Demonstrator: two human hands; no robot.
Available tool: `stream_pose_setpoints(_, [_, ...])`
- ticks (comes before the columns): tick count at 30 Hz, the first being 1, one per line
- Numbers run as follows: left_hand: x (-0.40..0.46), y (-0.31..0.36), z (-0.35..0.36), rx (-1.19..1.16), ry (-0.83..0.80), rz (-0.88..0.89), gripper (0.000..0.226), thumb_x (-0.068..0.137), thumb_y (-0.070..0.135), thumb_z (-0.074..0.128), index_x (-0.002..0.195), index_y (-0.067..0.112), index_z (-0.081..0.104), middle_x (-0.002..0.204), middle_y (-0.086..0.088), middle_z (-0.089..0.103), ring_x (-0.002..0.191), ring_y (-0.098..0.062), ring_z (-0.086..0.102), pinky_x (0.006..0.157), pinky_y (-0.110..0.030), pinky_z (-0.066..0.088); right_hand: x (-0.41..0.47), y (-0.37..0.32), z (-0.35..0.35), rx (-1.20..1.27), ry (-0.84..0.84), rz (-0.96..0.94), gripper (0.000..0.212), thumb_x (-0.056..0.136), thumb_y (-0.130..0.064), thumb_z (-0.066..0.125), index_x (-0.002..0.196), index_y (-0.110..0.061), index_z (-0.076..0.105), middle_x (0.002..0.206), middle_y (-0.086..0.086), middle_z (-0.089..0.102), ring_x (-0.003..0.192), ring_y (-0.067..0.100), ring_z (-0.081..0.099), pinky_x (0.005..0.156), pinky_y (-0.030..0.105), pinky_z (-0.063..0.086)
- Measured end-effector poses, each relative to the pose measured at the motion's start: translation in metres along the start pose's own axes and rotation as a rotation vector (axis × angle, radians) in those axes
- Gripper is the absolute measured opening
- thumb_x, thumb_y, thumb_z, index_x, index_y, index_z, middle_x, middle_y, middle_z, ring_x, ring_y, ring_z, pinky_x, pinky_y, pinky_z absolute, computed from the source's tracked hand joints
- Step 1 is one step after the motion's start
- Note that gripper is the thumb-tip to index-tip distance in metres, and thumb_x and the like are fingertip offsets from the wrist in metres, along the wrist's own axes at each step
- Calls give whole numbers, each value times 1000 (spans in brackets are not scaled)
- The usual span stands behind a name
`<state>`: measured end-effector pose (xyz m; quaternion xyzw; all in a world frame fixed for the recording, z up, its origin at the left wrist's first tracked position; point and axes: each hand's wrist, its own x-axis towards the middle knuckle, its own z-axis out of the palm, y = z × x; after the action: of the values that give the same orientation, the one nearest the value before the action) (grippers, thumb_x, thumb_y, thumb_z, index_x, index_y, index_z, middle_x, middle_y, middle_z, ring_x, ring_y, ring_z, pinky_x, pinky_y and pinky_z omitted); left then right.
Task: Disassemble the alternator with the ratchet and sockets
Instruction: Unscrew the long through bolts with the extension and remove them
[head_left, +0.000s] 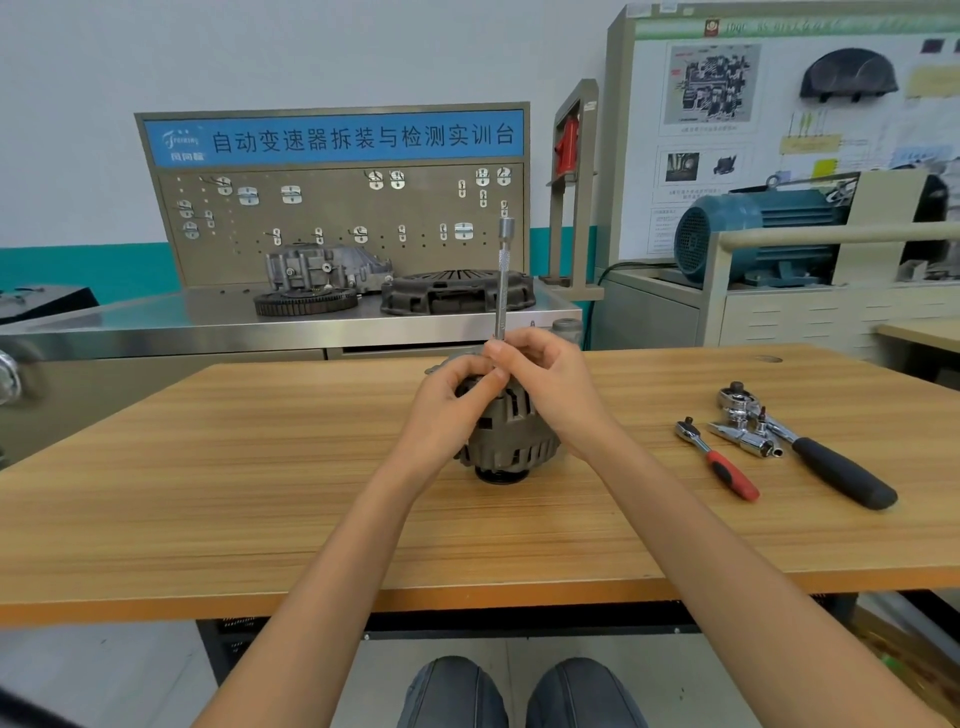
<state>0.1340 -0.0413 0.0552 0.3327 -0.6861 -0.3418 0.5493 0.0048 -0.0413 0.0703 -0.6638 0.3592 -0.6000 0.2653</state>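
My left hand (457, 395) and right hand (545, 384) pinch an upright extension bar (503, 280) atop the alternator (511, 441) on the table (208, 493) (two ratchets (717, 460) lie right).

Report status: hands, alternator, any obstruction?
Both hands on job: right hand pinches extension bar, left hand steadies alternator. Ratchets idle right. Nothing blocking.

Matt grey cast-metal alternator (511, 436) on a smooth wood-grain table (260, 467); glossy chrome extension bar (503, 280).
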Motion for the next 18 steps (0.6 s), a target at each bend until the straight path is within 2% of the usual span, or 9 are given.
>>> stream_pose_setpoints(2, [-1,1,-1,-20,-22,-6,17,97,27,53,90,31,69,86,15,71,83,2,65,66,-10,46,-1,0,-1,-1,-9,-15,15,92,-24,58,101,-16,68,95,-1,70,95,11,65,87,29,51])
stream_pose_setpoints(4, [-1,2,-2,-22,-37,-9,19,98,27,52,100,35,69,97,14,73,93,1,65,73,-11,48,-1,0,-2,11,-20,-21,16,94,-22,54,101,-20,68,97,-4,71,98,9,65,89,27,51])
stream_pose_setpoints(8, [0,2,-3,-3,-47,-4,20,98,25,52,108,27,70,105,8,72,101,-3,64,83,-16,49,-1,-1,-2,34,-47,-10,20,97,-17,49,106,-17,67,100,-4,69,100,6,64,90,24,50])
stream_pose_setpoints(10, [0,2,-3,2,-31,6,17,96,23,55,99,26,72,97,10,73,94,-3,65,78,-17,49,0,0,0,64,-55,14,24,97,-17,49,114,-12,65,104,-3,69,104,7,63,92,23,50])
stream_pose_setpoints(12, [1,2,-3,6,-12,7,15,95,22,58,89,27,71,84,14,72,82,1,64,69,-13,47,1,-1,3,97,-44,45,26,95,-22,53,120,-16,60,106,-3,69,105,5,61,89,18,50])
stream_pose_setpoints(14, [2,2,-2,16,7,8,12,93,23,61,84,25,69,78,14,70,76,1,62,64,-13,47,4,-5,4,135,6,40,19,91,-26,60,110,-27,58,101,-1,70,96,1,63,77,11,50])
stream_pose_setpoints(16, [2,2,0,32,24,3,10,91,24,63,83,22,68,76,10,68,73,-2,62,63,-16,49,6,-8,4,111,62,8,9,88,-24,64,96,-26,60,95,3,70,88,4,64,72,13,49])
stream_pose_setpoints(18, [3,3,1,42,38,1,10,91,24,64,81,21,66,76,9,67,71,-1,60,62,-15,48,9,-11,2,57,59,-22,4,88,-22,64,90,-22,61,90,3,69,86,9,65,73,17,51])
